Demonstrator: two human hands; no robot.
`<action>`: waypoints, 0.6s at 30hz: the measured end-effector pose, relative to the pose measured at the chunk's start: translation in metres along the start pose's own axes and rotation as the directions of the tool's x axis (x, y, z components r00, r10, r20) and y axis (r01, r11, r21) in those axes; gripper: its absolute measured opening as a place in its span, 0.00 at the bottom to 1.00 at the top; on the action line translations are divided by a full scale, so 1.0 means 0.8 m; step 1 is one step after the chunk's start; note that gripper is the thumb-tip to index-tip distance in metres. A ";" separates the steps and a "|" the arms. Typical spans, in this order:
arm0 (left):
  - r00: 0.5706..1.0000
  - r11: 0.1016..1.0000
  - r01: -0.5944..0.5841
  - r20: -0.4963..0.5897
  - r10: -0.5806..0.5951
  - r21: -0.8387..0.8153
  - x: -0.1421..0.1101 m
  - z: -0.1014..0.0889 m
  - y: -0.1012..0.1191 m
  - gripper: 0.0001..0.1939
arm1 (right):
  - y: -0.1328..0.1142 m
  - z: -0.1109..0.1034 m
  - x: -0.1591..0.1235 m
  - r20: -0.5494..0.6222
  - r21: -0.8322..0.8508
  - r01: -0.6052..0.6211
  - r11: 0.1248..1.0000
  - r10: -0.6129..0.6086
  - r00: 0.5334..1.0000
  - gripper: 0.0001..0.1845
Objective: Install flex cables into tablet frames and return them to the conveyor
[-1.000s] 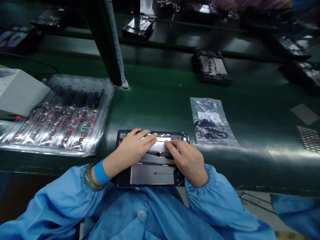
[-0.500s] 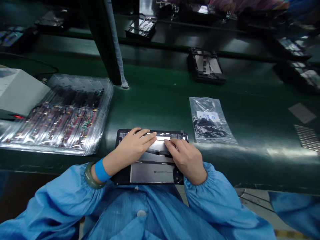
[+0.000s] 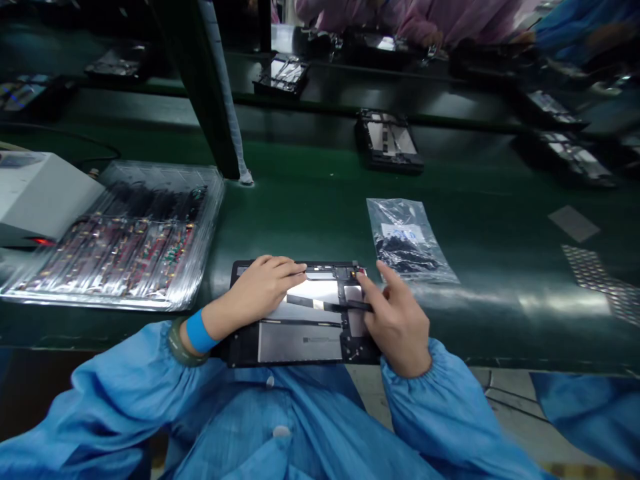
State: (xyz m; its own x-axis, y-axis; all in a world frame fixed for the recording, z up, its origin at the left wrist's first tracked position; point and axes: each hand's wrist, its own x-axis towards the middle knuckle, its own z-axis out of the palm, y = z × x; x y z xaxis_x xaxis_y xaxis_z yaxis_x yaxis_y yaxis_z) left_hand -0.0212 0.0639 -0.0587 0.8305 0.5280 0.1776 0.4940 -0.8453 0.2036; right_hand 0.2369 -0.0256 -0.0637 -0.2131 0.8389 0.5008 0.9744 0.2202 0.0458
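Note:
A black open device chassis with silver plates inside lies at the near edge of the green belt, partly over my lap. My left hand rests flat on its upper left part, fingers stretched toward the middle. My right hand sits at the chassis's right edge, thumb and forefinger pinched on the end of a thin black strip that runs across the silver plate.
A clear tray of circuit boards lies to the left beside a grey box. A plastic bag of small black parts lies right of the chassis. Other open devices ride the belt; a post stands behind.
My right hand slid from the middle of the chassis to its right edge, uncovering the black strip. The device further up the belt has travelled left.

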 end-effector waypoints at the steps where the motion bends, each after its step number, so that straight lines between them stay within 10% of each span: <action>1: 0.999 0.998 0.029 0.015 -0.028 -0.050 0.002 -0.004 -0.002 0.17 | 0.004 -0.001 -0.008 -0.003 0.045 -0.110 0.993 0.110 0.994 0.17; 6: 0.971 0.975 0.221 0.087 -0.222 0.020 0.022 -0.011 -0.008 0.18 | 0.008 0.001 -0.044 0.240 0.295 -0.511 0.807 0.455 0.857 0.18; 10: 0.953 0.962 0.216 0.179 -0.245 0.166 0.033 -0.002 -0.007 0.13 | 0.006 -0.001 -0.048 0.480 0.378 -0.764 0.523 0.595 0.645 0.29; 16: 0.907 0.905 0.421 0.052 -0.418 -0.067 0.027 -0.025 -0.006 0.12 | 0.021 -0.017 -0.035 0.803 0.449 -0.888 0.095 0.393 0.448 0.33; 18: 0.882 0.863 0.442 -0.055 -0.467 -0.244 0.022 -0.041 -0.009 0.13 | 0.020 -0.020 -0.036 0.811 0.520 -0.853 -0.041 0.337 0.478 0.30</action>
State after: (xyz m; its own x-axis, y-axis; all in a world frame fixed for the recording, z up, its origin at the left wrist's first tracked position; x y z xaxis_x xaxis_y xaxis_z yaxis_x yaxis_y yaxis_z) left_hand -0.0187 0.0821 -0.0257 0.4877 0.8655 0.1143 0.7309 -0.4764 0.4887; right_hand 0.2595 -0.0541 -0.0636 0.1686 0.8791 -0.4458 0.1046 -0.4657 -0.8788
